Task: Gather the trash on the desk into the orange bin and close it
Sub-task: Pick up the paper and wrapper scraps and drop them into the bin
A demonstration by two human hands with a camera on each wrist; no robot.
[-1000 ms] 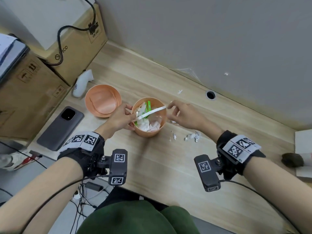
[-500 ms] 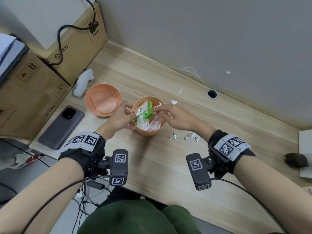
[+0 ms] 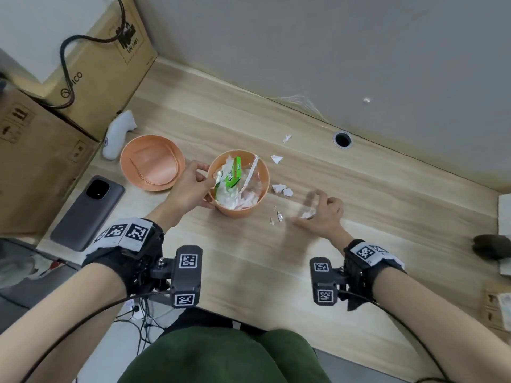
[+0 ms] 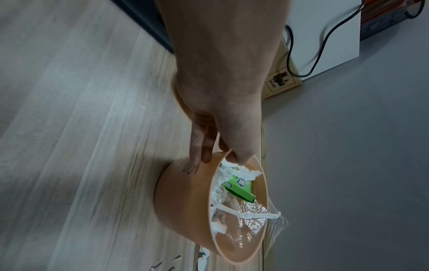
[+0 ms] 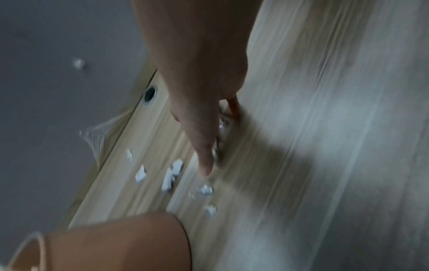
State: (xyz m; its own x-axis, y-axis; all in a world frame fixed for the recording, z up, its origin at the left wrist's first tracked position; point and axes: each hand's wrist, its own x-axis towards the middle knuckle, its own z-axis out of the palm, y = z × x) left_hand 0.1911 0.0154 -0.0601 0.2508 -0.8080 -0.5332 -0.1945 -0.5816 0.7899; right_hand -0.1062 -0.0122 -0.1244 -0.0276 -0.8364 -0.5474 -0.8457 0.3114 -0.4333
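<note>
The orange bin [image 3: 240,211] [image 4: 185,201] [image 5: 116,238] stands open on the wooden desk, filled with white paper, a green box [image 3: 233,172] [image 4: 239,190] and a clear plastic bag [image 3: 250,175] [image 4: 250,214]. My left hand [image 3: 206,178] [image 4: 223,157] grips its left rim, thumb inside and fingers outside. Its orange lid [image 3: 152,163] lies upside down to the left. My right hand [image 3: 318,211] [image 5: 218,139], blurred, is palm down on the desk right of the bin, its fingers over a crinkled scrap [image 3: 307,215]. More white scraps [image 3: 282,189] [image 5: 171,176] lie between this hand and the bin.
A dark phone [image 3: 88,211] lies at the left front edge and a white controller [image 3: 117,136] behind the lid. Cardboard boxes [image 3: 105,70] block the left side. A cable hole [image 3: 343,139] sits by the wall. A dark object [image 3: 489,246] is at the right edge.
My right hand let the plastic bag go into the bin, then moved right and down to the scraps on the desk. My left hand kept its hold on the rim.
</note>
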